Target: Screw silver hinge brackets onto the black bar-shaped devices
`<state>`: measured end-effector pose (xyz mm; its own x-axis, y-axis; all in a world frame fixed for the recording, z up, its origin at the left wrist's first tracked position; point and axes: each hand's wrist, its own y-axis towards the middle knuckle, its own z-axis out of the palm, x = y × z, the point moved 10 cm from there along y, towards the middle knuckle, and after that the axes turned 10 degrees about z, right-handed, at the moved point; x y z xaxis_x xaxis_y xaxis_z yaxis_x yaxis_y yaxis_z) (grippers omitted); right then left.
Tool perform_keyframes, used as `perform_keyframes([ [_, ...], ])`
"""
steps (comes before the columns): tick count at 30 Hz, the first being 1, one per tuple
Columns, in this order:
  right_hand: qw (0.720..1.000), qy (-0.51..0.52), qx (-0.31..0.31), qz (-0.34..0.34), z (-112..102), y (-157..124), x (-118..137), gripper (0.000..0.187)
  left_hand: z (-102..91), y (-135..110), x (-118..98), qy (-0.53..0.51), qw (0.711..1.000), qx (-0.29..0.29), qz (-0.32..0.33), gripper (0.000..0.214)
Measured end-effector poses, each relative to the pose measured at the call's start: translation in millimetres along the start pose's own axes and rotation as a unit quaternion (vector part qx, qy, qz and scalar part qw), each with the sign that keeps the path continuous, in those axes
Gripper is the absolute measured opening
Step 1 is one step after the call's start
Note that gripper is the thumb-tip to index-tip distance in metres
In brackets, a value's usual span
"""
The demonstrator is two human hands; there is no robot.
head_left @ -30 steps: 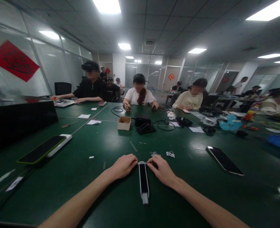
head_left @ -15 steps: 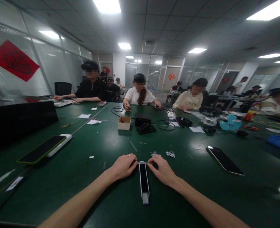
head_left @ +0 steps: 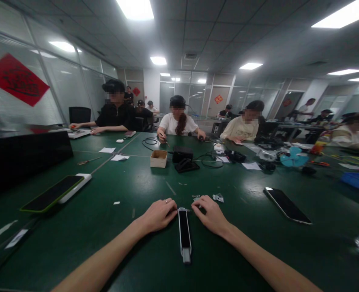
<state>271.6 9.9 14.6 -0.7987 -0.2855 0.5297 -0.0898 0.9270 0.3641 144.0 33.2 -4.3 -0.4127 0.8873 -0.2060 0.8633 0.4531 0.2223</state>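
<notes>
Head view: one slim white-rimmed device [head_left: 184,232], lying lengthwise on the green table [head_left: 149,263], front centre. Handling, as judged: best steadied at its far end with light fingertips, kept straight. Left hand [head_left: 159,213]: palm down, fingertips bunched at the far left corner; grip cannot be told. Right hand [head_left: 212,215]: just apart from the device, fingers curled, thumb and forefinger close; anything held between them cannot be told.

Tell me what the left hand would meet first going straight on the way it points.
Probably the far end of the slim dark device, right beside the left hand; whether they touch is unclear.
</notes>
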Motion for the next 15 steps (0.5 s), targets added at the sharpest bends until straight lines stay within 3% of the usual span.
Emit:
perform_keyframes([
  [3, 0.998, -0.025, -0.062, 0.012, -20, 8, -22, 0.02, 0.2, 0, 1, -0.001, 1.0, 0.002, -0.001, 0.012],
  [6, 0.995, -0.059, -0.073, 0.032, -30, 14, -49, 0.018, 0.3, 0, 1, 0.0, 1.0, 0.01, -0.007, 0.012],
  [10, 0.993, -0.106, -0.008, 0.041, -24, 17, -70, 0.02, 0.0, -1, 3, -0.007, 1.0, 0.016, -0.018, 0.013],
  [15, 0.99, -0.128, 0.052, 0.031, -12, 15, -69, 0.023, -2.7, 0, 3, -0.005, 0.999, 0.014, -0.028, 0.014],
])
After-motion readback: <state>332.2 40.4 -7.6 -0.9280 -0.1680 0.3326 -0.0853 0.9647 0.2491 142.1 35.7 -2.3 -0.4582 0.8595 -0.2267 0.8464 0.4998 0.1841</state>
